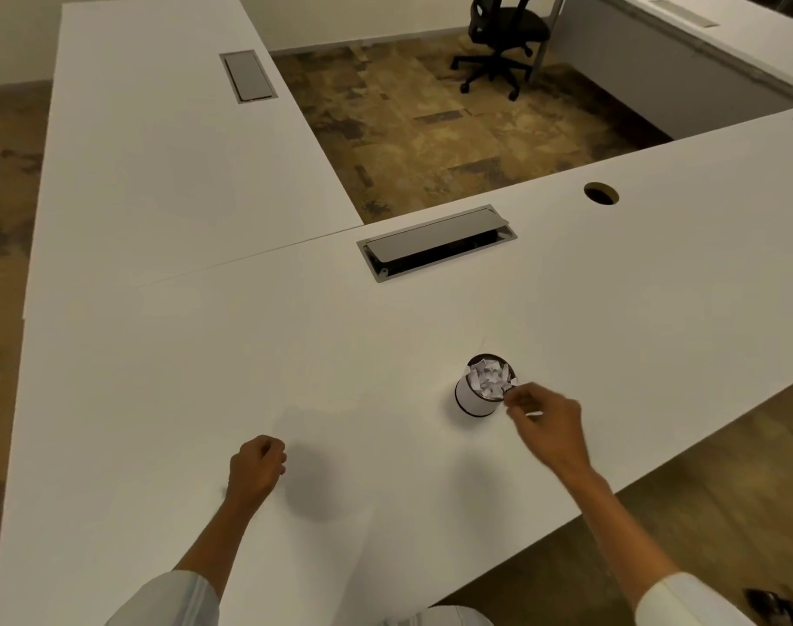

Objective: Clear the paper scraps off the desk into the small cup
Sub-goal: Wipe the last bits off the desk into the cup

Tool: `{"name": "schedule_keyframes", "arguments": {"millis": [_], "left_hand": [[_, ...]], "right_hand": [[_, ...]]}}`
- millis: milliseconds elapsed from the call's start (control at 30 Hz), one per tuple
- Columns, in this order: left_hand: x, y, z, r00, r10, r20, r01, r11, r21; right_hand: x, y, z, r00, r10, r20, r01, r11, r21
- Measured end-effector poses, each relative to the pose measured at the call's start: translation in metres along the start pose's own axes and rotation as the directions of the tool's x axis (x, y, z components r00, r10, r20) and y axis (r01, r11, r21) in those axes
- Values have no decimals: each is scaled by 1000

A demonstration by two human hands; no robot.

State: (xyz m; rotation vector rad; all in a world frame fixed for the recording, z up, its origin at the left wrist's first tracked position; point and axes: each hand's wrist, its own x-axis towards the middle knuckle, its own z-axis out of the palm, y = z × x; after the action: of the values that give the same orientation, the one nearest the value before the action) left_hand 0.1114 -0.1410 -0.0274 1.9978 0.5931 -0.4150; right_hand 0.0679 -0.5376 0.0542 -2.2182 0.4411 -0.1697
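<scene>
Head view: right hand (549,415) beside scrap-filled cup (475,399), perhaps touching

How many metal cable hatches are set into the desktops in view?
2 fully visible: one open hatch beyond the cup, one closed hatch on the left desk. Others may sit at the frame's right edge.

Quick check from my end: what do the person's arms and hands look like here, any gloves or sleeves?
Both hands are bare: no gloves, rings or watch visible on the left hand or right hand. Each forearm is uncovered down to a loose, pale whitish sleeve pushed up near the elbow, the left sleeve and right sleeve.
</scene>
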Motion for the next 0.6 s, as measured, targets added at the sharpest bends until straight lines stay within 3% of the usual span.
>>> {"name": "schedule_keyframes", "arguments": {"millis": [133, 267, 333, 433, 600], "left_hand": [[-5, -26, -25, 972, 150, -180, -96, 956, 277], [-10, -57, -49, 967, 55, -248, 59, 901, 430], [-11, -71, -58, 978, 18, -206, 82, 882, 463], [-12, -90, -64, 997, 21, -72, 16, 874, 486], [-30, -101, -39, 993, 78, 94, -113, 882, 458]], "right_hand": [[-48, 1, 73, 974, 9, 226, -17, 999, 33], [-75, 3, 138, 904, 23, 427, 13, 997, -82], [-81, 2, 166, 847, 51, 528, 83, 970, -227], [-90, 1, 203, 747, 54, 662, 303, 859, -413], [-111, -13, 248, 667, 11, 745, 504, 730, -462]]}}
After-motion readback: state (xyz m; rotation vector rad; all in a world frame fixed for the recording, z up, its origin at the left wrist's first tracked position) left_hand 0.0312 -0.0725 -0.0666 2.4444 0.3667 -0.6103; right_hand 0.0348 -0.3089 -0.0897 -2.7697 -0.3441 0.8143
